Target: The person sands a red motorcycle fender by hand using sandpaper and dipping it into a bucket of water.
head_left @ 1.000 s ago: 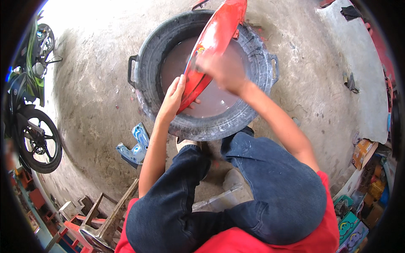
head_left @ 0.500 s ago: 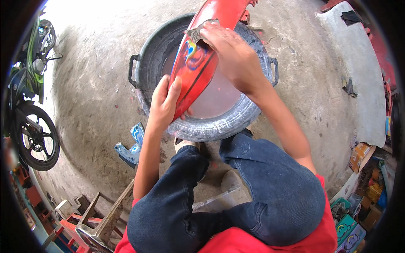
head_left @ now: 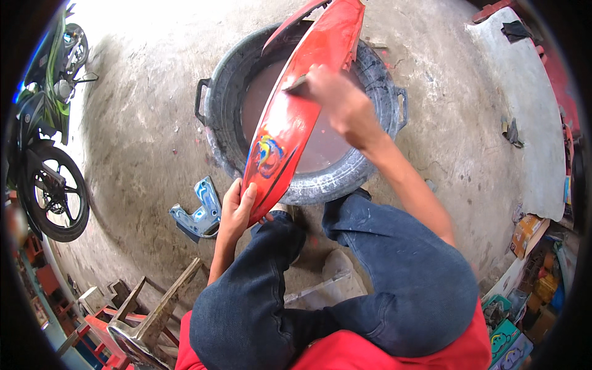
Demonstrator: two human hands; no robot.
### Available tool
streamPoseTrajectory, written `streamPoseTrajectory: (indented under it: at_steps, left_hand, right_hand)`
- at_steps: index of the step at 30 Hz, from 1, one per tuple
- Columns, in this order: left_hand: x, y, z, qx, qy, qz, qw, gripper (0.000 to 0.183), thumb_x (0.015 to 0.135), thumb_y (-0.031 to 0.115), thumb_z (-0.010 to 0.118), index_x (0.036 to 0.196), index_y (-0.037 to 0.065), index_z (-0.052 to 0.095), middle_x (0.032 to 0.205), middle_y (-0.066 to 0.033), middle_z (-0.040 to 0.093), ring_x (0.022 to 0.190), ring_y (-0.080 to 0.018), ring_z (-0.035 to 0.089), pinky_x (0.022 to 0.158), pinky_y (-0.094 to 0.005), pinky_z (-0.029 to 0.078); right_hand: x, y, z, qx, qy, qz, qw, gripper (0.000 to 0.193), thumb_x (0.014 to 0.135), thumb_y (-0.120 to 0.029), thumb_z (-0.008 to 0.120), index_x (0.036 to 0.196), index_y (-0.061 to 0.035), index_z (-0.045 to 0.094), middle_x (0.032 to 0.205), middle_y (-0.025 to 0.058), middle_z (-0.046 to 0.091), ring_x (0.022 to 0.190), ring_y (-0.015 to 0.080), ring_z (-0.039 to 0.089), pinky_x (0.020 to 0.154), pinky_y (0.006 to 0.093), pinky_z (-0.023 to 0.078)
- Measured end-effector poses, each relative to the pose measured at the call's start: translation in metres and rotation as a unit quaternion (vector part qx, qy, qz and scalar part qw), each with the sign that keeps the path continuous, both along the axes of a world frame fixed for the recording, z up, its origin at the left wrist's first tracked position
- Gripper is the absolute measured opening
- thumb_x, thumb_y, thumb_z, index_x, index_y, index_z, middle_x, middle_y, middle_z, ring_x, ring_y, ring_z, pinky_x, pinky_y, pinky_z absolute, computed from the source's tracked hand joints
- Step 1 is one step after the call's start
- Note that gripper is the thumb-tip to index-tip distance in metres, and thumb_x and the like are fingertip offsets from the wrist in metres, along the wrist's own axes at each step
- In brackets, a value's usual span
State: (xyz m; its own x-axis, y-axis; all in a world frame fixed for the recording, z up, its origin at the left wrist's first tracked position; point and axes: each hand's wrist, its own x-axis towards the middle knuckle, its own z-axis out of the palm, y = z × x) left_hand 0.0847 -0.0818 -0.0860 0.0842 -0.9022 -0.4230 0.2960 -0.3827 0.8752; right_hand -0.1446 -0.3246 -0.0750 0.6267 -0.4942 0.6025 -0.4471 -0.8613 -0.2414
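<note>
A long red motorcycle fairing panel (head_left: 290, 126), glossy and wet, with a blue and yellow swirl decal near its lower end, slants over a dark round basin (head_left: 217, 105). My left hand (head_left: 237, 207) grips the panel's near end, thumb on top and fingertips showing beneath its edge. On the upper half of the panel, my right hand (head_left: 346, 108), smeared by motion, presses a small grey piece of sandpaper (head_left: 297, 86) to the red surface. The paper is mostly covered by my fingers. Cloudy pinkish water (head_left: 327, 139) lies in the basin, partly hidden by the panel.
Left of the basin, a blue and white panel piece (head_left: 200, 213) lies on the concrete floor. A motorcycle (head_left: 52, 179) stands at far left, a worn wooden stool (head_left: 151, 320) at lower left. Boxes and clutter (head_left: 524, 296) fill the lower right.
My right hand has slid the sandpaper farther up the panel, uncovering the decal. My left hand and the panel's near end have dropped closer to my knees.
</note>
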Motion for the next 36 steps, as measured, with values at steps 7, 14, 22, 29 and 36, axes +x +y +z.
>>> streamPoseTrajectory:
  at_steps: [7, 14, 22, 29, 36]
  left_hand:
    - [0.016, 0.036, -0.038, -0.020, -0.123, 0.038, 0.991, 0.030, 0.111, 0.030, 0.054, 0.091, 0.007, 0.052, 0.082, 0.0056, 0.052, 0.071, -0.0039, 0.047, 0.064, -0.0233, 0.038]
    - [0.019, 0.024, -0.052, -0.018, -0.099, 0.018, 0.995, 0.033, 0.110, 0.033, 0.055, 0.086, 0.010, 0.051, 0.080, 0.0090, 0.042, 0.074, -0.0027, 0.036, 0.065, -0.0224, 0.031]
    - [0.029, 0.025, -0.046, 0.008, -0.158, 0.017, 0.987, 0.028, 0.113, 0.030, 0.049, 0.098, 0.008, 0.055, 0.086, 0.0074, 0.044, 0.078, -0.0028, 0.038, 0.069, -0.0217, 0.034]
    - [0.018, 0.021, -0.031, -0.013, -0.458, -0.035, 0.888, 0.026, 0.111, 0.024, 0.047, 0.118, 0.001, 0.058, 0.104, -0.0216, 0.062, 0.098, -0.0344, 0.058, 0.090, -0.0426, 0.045]
    - [-0.015, -0.032, -0.020, -0.119, -0.559, 0.003, 0.820, 0.026, 0.109, 0.022, 0.050, 0.120, 0.000, 0.060, 0.097, -0.0285, 0.068, 0.090, -0.0469, 0.067, 0.077, -0.0532, 0.052]
  right_hand:
    - [0.022, 0.081, 0.002, -0.046, 0.069, 0.180, 0.980, 0.033, 0.093, -0.013, 0.060, 0.124, -0.0086, 0.070, 0.131, 0.0119, 0.071, 0.126, 0.0250, 0.067, 0.110, 0.0389, 0.053]
    - [-0.008, -0.007, -0.022, -0.061, 0.080, 0.035, 0.994, 0.039, 0.093, -0.013, 0.061, 0.131, -0.0058, 0.066, 0.138, 0.0133, 0.068, 0.126, 0.0276, 0.066, 0.106, 0.0412, 0.055]
    - [0.015, 0.019, -0.037, 0.034, 0.039, 0.021, 0.998, 0.046, 0.095, -0.010, 0.054, 0.140, -0.0021, 0.060, 0.141, 0.0187, 0.064, 0.131, 0.0310, 0.063, 0.111, 0.0423, 0.051]
    - [0.025, 0.050, -0.045, 0.000, 0.028, 0.062, 0.998, 0.046, 0.094, -0.011, 0.057, 0.138, -0.0006, 0.061, 0.144, 0.0162, 0.062, 0.133, 0.0301, 0.062, 0.110, 0.0438, 0.051]
    - [0.007, 0.042, -0.044, 0.035, -0.003, 0.072, 0.997, 0.041, 0.093, -0.010, 0.063, 0.134, -0.0031, 0.066, 0.138, 0.0162, 0.067, 0.126, 0.0293, 0.067, 0.103, 0.0425, 0.056]
